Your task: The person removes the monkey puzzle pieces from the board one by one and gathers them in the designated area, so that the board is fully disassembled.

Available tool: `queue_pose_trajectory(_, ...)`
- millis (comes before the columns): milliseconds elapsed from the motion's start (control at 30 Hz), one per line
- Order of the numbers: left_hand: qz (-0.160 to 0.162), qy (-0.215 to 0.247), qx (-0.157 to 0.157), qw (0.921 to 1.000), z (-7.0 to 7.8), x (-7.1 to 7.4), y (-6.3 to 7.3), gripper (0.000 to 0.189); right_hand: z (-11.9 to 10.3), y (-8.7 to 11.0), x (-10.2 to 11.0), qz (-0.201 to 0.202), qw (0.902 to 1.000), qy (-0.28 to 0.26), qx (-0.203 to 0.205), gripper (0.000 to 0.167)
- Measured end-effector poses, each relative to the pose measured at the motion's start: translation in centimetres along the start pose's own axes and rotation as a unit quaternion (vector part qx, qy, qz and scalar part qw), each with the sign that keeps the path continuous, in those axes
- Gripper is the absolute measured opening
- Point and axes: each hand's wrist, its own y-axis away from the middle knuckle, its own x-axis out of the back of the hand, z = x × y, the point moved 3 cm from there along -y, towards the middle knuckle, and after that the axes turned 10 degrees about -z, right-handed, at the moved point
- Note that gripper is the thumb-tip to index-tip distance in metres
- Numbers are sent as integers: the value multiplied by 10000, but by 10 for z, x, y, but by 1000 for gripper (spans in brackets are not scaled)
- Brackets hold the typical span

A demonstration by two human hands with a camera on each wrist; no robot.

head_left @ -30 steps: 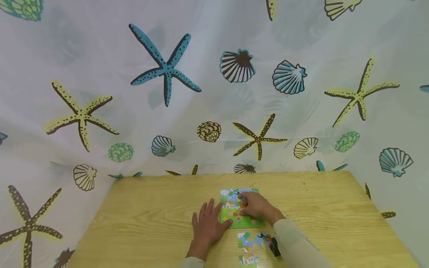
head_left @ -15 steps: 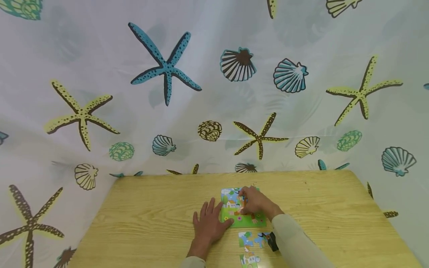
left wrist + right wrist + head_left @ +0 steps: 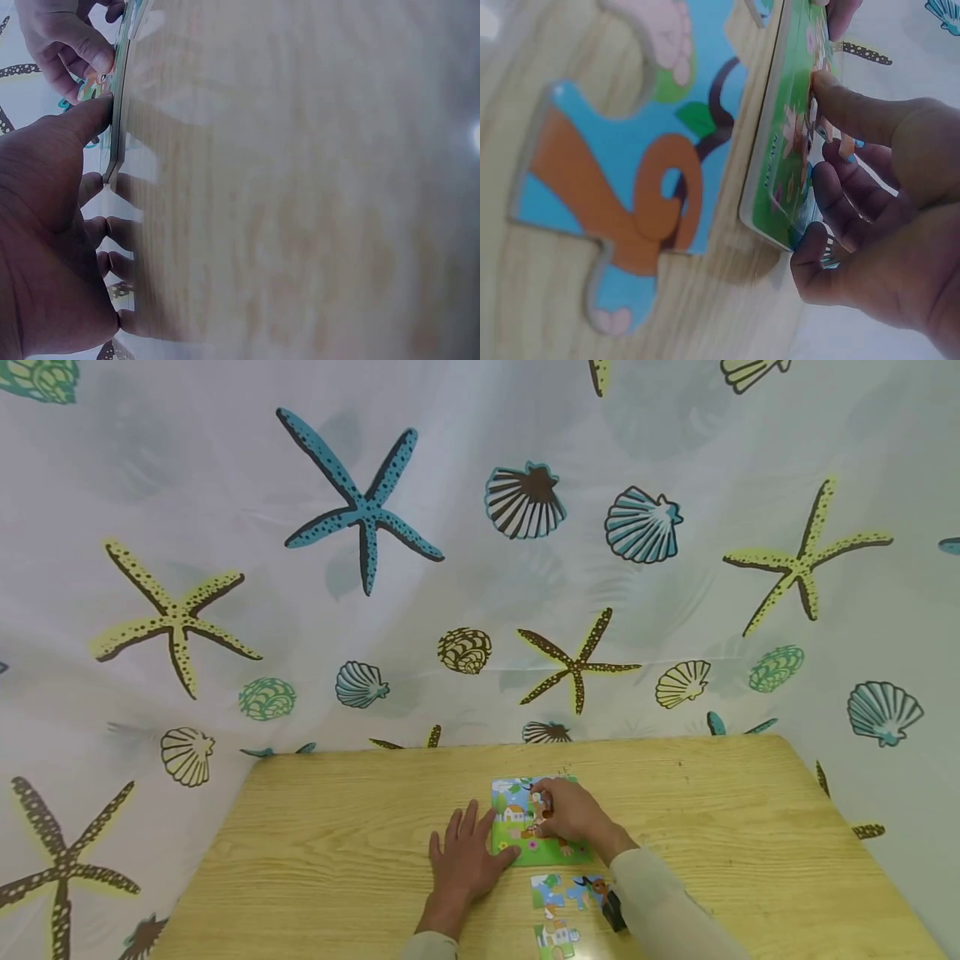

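A jigsaw puzzle board [image 3: 525, 858] with a green lower part and a small house picture lies on the table. My right hand [image 3: 573, 810] is over its right half, pinching a puzzle piece [image 3: 847, 146] between thumb and fingers against the board; much of the piece is hidden by the hand. Spread out on the table, my left hand [image 3: 463, 864] rests at the board's left side, with its thumb on the near left corner. In the left wrist view the left thumb [image 3: 94, 116] lies on the board's edge.
Several loose puzzle pieces [image 3: 557, 935] lie in front of the board. One big in the right wrist view is a blue piece [image 3: 630, 225] with an orange tail. A black object [image 3: 612, 910] sits by the right sleeve. Behind the wooden table [image 3: 337, 827] hangs a shell-patterned curtain [image 3: 450, 568].
My right hand shifts and turns slightly over the same part of the board, fingers still on the piece. The left hand stays in place. The head view moves a little.
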Motion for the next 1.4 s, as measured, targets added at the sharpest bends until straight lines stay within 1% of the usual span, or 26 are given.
queue_pose_trajectory(100, -9, 6, 24, 10000, 0, -1, 0, 71, -1, 3, 0, 113, 9999, 67, -65, 52)
queue_pose_trajectory(200, 19, -37, 19, 10000, 1, -1, 0, 71, 1, 6, 1, 309, 9995, -70, -43, 42)
queue_pose_trajectory(300, 58, -77, 16, 10000, 1, 0, 0, 71, 4, 11, 2, 514, 9969, -587, 76, 32)
queue_pose_trajectory(433, 74, -78, 25, 9999, 0, -1, -2, 72, 9, 25, 6, 631, 9884, -1362, 209, 29)
queue_pose_trajectory(500, 75, -58, 27, 10000, -1, -2, -3, 71, 12, 34, 7, 542, 9851, -1609, 263, 30)
queue_pose_trajectory(600, -8, -2, 94, 10000, -3, -4, -3, 73, 16, 50, 6, 271, 9850, -1656, 402, 30)
queue_pose_trajectory(733, -43, -76, 159, 9998, -3, -5, -5, 74, 22, 74, 2, -175, 9844, -1669, 523, 29)
queue_pose_trajectory(867, 24, -192, 121, 9997, 0, -2, -3, 73, 26, 97, -3, -533, 9779, -1921, 633, 30)
queue_pose_trajectory(1000, 26, -277, 123, 9995, 1, 0, -2, 73, 28, 118, -11, -805, 9758, -1912, 697, 26)
queue_pose_trajectory(1100, 13, -253, 123, 9996, 1, 1, -1, 73, 29, 130, -17, -888, 9794, -1683, 674, 22)
queue_pose_trajectory(1167, -2, -234, 120, 9997, 1, 1, -1, 73, 31, 135, -21, -860, 9822, -1532, 659, 20)
queue_pose_trajectory(1267, -14, -211, 114, 9997, 1, 1, 0, 73, 34, 138, -26, -710, 9878, -1235, 623, 20)
queue_pose_trajectory(1400, 83, -131, 91, 9998, -6, -9, -8, 74, 34, 141, -30, -530, 9929, -883, 604, 19)
